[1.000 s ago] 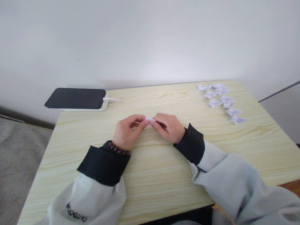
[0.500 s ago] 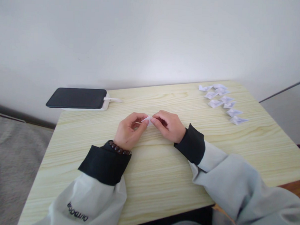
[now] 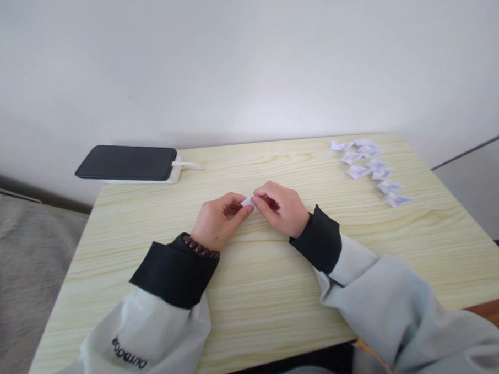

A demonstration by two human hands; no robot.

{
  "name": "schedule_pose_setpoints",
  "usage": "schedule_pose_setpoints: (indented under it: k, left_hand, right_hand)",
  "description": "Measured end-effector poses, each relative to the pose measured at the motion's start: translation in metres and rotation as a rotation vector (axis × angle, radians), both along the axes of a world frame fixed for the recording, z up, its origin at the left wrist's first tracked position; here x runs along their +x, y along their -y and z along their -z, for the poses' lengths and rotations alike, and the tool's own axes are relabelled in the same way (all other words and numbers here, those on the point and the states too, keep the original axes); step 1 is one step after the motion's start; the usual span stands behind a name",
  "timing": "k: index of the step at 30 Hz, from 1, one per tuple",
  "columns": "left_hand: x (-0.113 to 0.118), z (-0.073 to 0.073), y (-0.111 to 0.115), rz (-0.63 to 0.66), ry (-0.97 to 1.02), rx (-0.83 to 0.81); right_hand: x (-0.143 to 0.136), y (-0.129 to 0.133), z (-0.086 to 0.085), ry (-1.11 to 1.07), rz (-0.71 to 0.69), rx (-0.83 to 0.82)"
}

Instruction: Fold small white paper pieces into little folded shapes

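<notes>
Your left hand (image 3: 217, 223) and your right hand (image 3: 282, 209) meet in the middle of the frame, just above the worktop (image 3: 270, 287). Between them you hold a small white paper piece (image 3: 248, 202). The fingers of both hands are closed on it, thumb against forefinger on each side. Only a little corner of the paper shows between the fingertips; the rest is hidden inside your hands, so its shape and its folds cannot be told. Whether the paper touches the worktop is also not clear.

On your left wrist sits a bracelet of dark beads (image 3: 200, 248), half covered by the black cuff of the sleeve. The lower parts of both arms are cut off by the bottom edge of the frame, and the print on the left sleeve appears upside down.

In the upper right of the frame, well apart from your hands, lies a group of folded white paper pieces (image 3: 372, 169). They are small and pale, and some overlap, so their exact number is hard to count.

At the left, on the far corner of the worktop, a dark phone (image 3: 126, 163) lies flat on a white object, with a white cable (image 3: 188, 165) beside it. The phone partly hangs over the edge.
</notes>
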State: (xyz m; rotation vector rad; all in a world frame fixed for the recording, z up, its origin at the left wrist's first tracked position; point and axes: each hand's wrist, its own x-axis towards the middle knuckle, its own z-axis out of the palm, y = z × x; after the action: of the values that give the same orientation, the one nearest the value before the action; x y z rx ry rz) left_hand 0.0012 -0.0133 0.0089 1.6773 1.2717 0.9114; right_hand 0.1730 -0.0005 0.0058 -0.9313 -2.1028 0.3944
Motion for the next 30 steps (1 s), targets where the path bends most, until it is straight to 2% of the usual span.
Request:
schedule_pose_setpoints:
  k: [5, 13, 23, 30]
  left_hand:
    - [0.001, -0.003, 0.001, 0.015, -0.062, 0.051]
    - [-0.001, 0.005, -0.002, -0.028, 0.111, 0.066]
    - [0.001, -0.003, 0.001, -0.044, -0.006, 0.123]
    - [0.003, -0.006, 0.005, -0.122, -0.045, 0.131]
  right_hand:
    - [0.001, -0.001, -0.001, 0.024, -0.040, 0.023]
    - [0.002, -0.001, 0.002, 0.054, -0.012, -0.025]
    - [0.001, 0.004, -0.002, 0.131, 0.054, 0.012]
    - [0.000, 0.005, -0.002, 0.179, 0.120, 0.088]
